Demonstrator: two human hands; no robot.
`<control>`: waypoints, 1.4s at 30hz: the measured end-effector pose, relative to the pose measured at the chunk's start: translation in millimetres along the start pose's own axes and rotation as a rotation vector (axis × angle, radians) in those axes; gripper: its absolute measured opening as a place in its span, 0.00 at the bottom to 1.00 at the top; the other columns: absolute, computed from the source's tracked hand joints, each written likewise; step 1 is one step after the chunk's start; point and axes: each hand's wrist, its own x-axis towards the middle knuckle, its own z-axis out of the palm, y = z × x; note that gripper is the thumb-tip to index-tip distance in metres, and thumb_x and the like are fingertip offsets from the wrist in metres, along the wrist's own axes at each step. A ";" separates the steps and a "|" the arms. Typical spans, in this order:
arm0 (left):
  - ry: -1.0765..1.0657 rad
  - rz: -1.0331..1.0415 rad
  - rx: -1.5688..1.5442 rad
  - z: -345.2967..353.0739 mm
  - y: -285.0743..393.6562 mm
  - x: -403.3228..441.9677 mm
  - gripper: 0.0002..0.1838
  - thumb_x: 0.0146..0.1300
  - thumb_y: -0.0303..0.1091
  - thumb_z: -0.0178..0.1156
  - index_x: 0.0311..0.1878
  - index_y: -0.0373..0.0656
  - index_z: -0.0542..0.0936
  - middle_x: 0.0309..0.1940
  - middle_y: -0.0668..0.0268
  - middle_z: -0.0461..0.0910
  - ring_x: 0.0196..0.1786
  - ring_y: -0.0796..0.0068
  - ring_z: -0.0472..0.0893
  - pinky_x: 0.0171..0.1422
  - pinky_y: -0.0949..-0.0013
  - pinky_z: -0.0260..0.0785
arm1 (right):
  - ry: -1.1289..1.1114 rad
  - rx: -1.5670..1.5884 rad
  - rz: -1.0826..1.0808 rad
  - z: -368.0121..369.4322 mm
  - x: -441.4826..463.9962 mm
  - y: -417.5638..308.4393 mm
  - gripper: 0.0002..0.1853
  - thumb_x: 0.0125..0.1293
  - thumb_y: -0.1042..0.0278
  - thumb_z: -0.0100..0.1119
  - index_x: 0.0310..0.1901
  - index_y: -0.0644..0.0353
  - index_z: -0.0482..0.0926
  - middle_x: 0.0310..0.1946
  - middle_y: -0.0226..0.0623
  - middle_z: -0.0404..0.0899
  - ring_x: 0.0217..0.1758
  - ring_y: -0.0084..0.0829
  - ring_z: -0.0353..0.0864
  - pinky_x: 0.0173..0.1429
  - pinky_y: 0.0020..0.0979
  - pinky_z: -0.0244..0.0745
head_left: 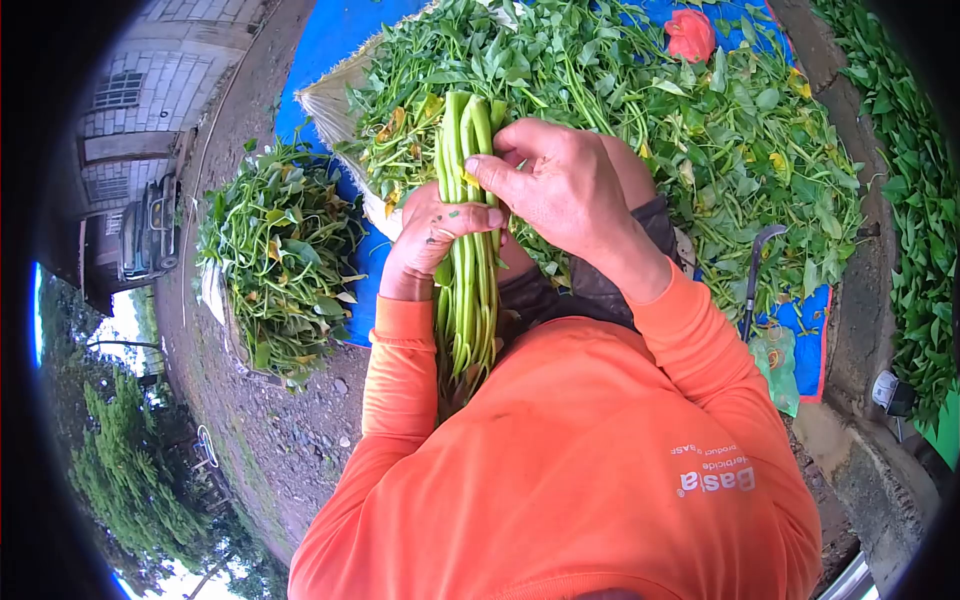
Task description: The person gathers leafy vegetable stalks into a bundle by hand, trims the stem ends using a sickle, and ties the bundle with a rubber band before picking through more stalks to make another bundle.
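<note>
My left hand (440,235) is wrapped around a bundle of water spinach (464,285), its thumb across the front. The long green stems stand lengthwise before my chest, cut ends at the far end, and the near end is partly hidden by my shirt. Closed at the bundle's right side, my right hand (560,180) presses its thumb on the stems above my left hand. A small yellow bit shows at that thumb's tip; its kind is unclear. Beyond both hands spreads a large heap of loose leafy greens (590,70), with some yellowed leaves.
Another leafy pile (280,260) lies to the left. Under the heap is a blue tarp (370,275). A sickle (757,270), a green plastic bag (777,365) with rubber bands and a red plastic bag (690,35) lie right. A concrete curb (855,270) borders the right side.
</note>
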 end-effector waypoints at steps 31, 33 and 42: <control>0.110 0.051 0.205 7.4 3.2 5.2 0.18 0.54 0.37 0.75 0.46 0.38 0.87 0.35 0.65 0.87 0.34 0.74 0.83 0.42 0.68 0.74 | 0.120 0.415 0.425 5.0 5.0 22.6 0.12 0.74 0.65 0.66 0.41 0.67 0.79 0.24 0.37 0.82 0.21 0.24 0.83 0.27 0.29 0.79; 0.047 -0.018 0.098 12.2 10.4 -0.8 0.19 0.54 0.36 0.76 0.47 0.37 0.86 0.36 0.64 0.88 0.34 0.73 0.84 0.43 0.68 0.76 | 0.169 0.512 0.544 9.0 0.9 20.7 0.13 0.74 0.64 0.65 0.45 0.69 0.79 0.26 0.39 0.83 0.21 0.26 0.86 0.28 0.28 0.84; 0.028 -0.024 -0.003 14.0 10.4 -5.2 0.21 0.54 0.29 0.78 0.50 0.38 0.84 0.34 0.67 0.85 0.32 0.75 0.84 0.38 0.69 0.77 | 0.075 0.689 0.521 -10.1 0.0 10.9 0.50 0.64 0.63 0.82 0.78 0.72 0.58 0.55 0.45 0.83 0.50 0.30 0.87 0.56 0.36 0.87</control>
